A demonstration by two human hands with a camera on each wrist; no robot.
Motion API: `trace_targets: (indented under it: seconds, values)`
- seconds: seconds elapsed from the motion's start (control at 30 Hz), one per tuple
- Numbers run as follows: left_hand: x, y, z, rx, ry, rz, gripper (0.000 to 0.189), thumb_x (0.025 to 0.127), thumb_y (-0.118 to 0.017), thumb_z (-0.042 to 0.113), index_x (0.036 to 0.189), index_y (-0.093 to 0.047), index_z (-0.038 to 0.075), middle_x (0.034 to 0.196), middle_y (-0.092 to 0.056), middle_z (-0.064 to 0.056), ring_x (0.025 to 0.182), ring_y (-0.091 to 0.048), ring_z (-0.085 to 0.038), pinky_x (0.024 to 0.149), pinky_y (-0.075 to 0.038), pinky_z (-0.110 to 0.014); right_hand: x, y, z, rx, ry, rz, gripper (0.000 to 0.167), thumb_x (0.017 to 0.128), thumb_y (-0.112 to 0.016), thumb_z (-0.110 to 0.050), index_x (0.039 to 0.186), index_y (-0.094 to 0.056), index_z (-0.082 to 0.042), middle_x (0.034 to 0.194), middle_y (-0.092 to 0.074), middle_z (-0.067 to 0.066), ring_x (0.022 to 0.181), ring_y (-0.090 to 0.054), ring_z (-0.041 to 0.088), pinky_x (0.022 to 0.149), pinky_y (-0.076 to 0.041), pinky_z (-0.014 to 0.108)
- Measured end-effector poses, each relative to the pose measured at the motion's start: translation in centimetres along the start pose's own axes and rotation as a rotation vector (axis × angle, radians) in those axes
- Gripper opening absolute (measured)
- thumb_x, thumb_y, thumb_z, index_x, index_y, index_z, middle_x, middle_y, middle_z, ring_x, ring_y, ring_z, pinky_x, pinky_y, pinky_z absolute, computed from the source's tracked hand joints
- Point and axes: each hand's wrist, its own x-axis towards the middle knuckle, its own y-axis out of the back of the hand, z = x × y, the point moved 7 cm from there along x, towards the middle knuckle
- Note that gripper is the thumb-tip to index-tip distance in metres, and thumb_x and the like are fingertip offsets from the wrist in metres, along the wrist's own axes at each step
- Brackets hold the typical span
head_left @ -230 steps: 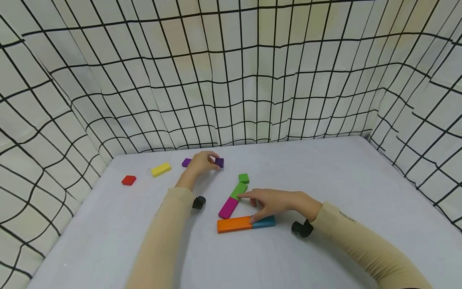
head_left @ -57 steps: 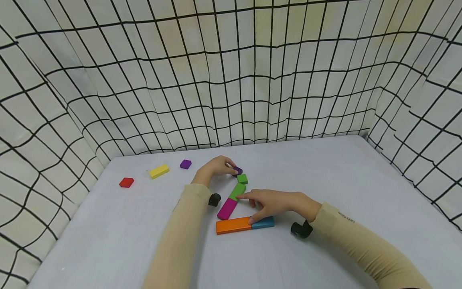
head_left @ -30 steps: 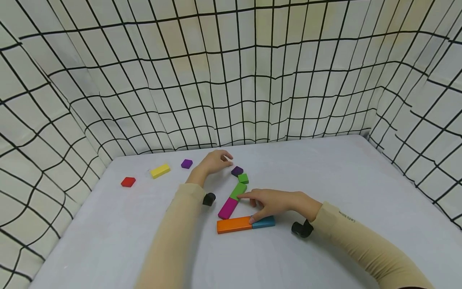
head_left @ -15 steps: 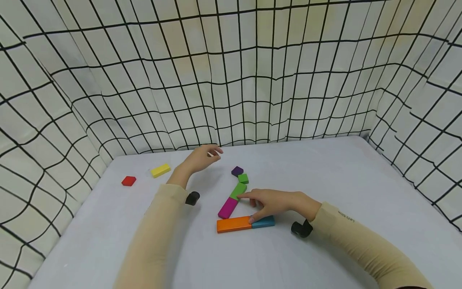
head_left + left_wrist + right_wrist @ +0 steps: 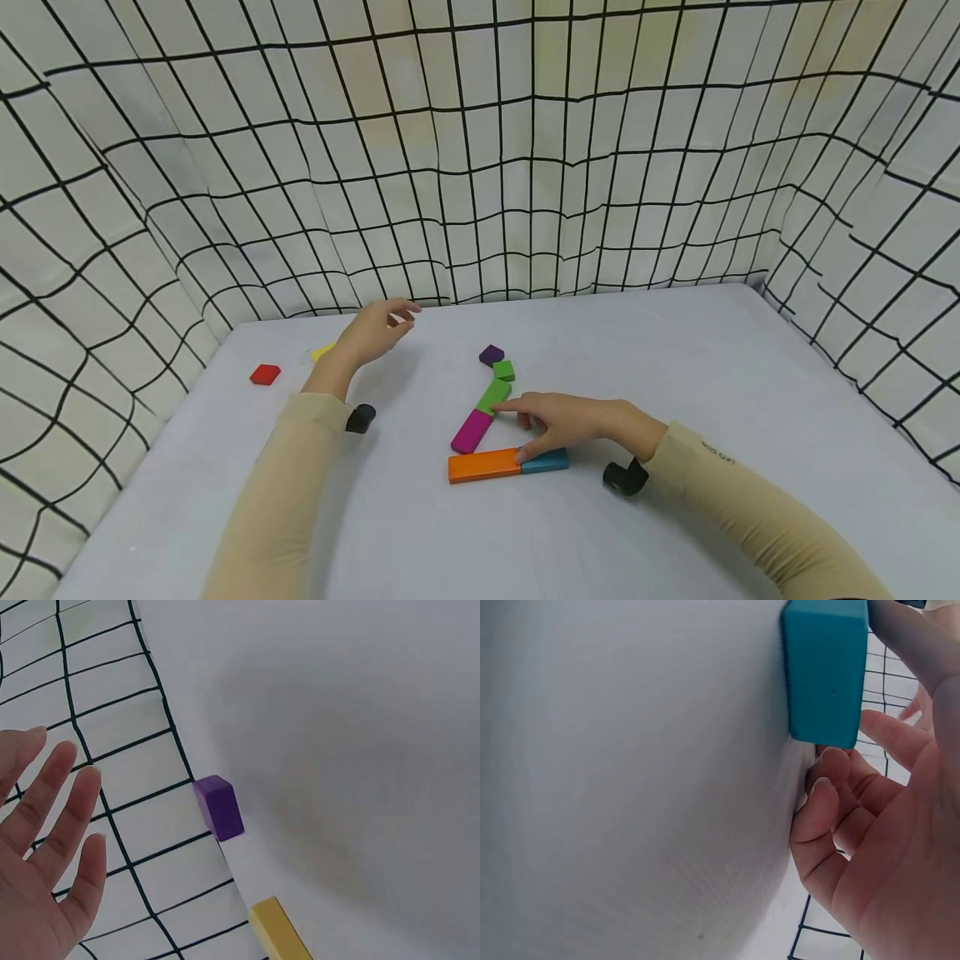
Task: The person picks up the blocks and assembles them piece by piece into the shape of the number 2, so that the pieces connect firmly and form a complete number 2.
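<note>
Over the white tabletop (image 5: 675, 358) where the blocks lie, we see the left hand (image 5: 374, 330) relaxed, holding nothing; it hides the purple rectangular block (image 5: 220, 808) from the head view, its wrist covering most of the yellow rectangular block (image 5: 320, 352). The right hand (image 5: 572, 419), grasping nothing, touches the green rectangular block (image 5: 495, 394); its thumb partly obscures where the orange oblong block (image 5: 482, 466) meets the blue rectangular block (image 5: 546, 461).

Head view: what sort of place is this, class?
Perhaps a recording booth or test station: black grid-patterned netting stands on three sides of a flat white table, and two small black cameras are worn at the wrists.
</note>
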Motion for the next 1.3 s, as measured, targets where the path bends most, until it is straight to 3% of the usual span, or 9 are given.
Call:
trace_targets:
  seconds: [0.27,0.5,0.73,0.9,1.3]
  values:
    - [-0.9,0.2,-3.6,0.001,0.057,0.009,0.043,0.104,-0.054,0.009,0.147,-0.051,0.006,0.146,-0.052,-0.019,0.128,-0.051,-0.04,0.1,-0.046,-0.055,0.0,-0.1,0.1,0.006,0.002,-0.001,0.08,0.091,-0.08,-0.035,0.158,-0.04,-0.017,0.104,-0.053,-0.004,0.095,-0.05,0.014,0.079,-0.047,0.027]
    - [-1.1,-0.5,-5.9,0.037,0.095,-0.015,0.048,0.099,-0.056,0.004,0.147,-0.05,-0.001,0.147,-0.047,-0.027,0.12,-0.054,-0.043,0.102,-0.043,-0.057,-0.1,-0.1,0.0,0.014,0.002,-0.003,0.08,0.091,-0.079,-0.035,0.158,-0.04,-0.016,0.105,-0.053,-0.004,0.095,-0.05,0.014,0.08,-0.047,0.027]
    - [-0.6,-0.9,-6.8,0.034,0.137,-0.046,0.048,0.1,-0.056,0.005,0.147,-0.047,-0.003,0.147,-0.046,-0.032,0.133,-0.045,-0.05,0.11,-0.034,-0.061,-0.1,-0.1,0.0,0.018,-0.004,-0.004,0.079,0.091,-0.079,-0.035,0.158,-0.041,-0.016,0.105,-0.053,-0.004,0.095,-0.05,0.014,0.079,-0.047,0.027]
    - [0.0,-1.1,-7.2,0.037,0.201,-0.076,0.051,0.101,-0.058,0.008,0.15,-0.044,-0.001,0.149,-0.043,-0.032,0.141,-0.036,-0.05,0.115,-0.028,-0.061,-0.1,0.0,0.1,0.019,-0.016,-0.001,0.079,0.091,-0.08,-0.035,0.158,-0.041,-0.017,0.106,-0.053,-0.005,0.097,-0.05,0.014,0.08,-0.048,0.027]
    - [0.5,-1.2,-6.4,0.156,0.27,-0.124,0.05,0.096,-0.051,0.001,0.146,-0.05,0.001,0.149,-0.044,-0.032,0.139,-0.039,-0.049,0.111,-0.032,-0.064,0.0,0.0,0.1,0.016,-0.008,-0.003,0.079,0.091,-0.079,-0.034,0.158,-0.041,-0.016,0.105,-0.053,-0.004,0.096,-0.05,0.013,0.08,-0.048,0.027]
